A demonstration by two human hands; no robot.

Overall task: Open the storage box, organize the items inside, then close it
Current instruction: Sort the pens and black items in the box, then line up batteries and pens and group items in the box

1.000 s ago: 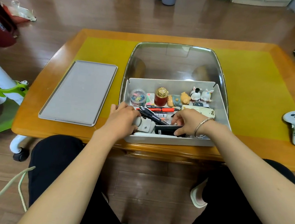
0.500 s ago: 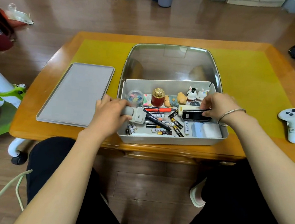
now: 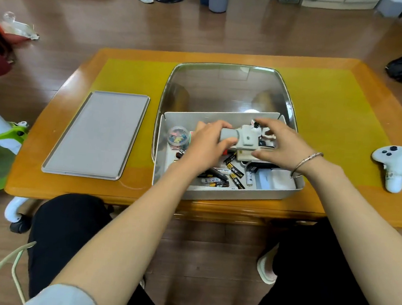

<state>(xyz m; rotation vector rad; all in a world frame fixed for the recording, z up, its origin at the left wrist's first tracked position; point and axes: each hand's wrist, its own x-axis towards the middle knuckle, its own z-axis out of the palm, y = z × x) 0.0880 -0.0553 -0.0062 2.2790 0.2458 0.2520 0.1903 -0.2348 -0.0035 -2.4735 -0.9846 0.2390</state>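
Head view: left hand [image 3: 207,144] grips grey gimbal [image 3: 243,138] handle, right hand [image 3: 274,143] half-open, cupping its head; best laid flat along storage box [image 3: 228,193] wall, clear of batteries [image 3: 234,173].

Left hand [image 3: 208,141] clenched, right hand [image 3: 277,144] spread.
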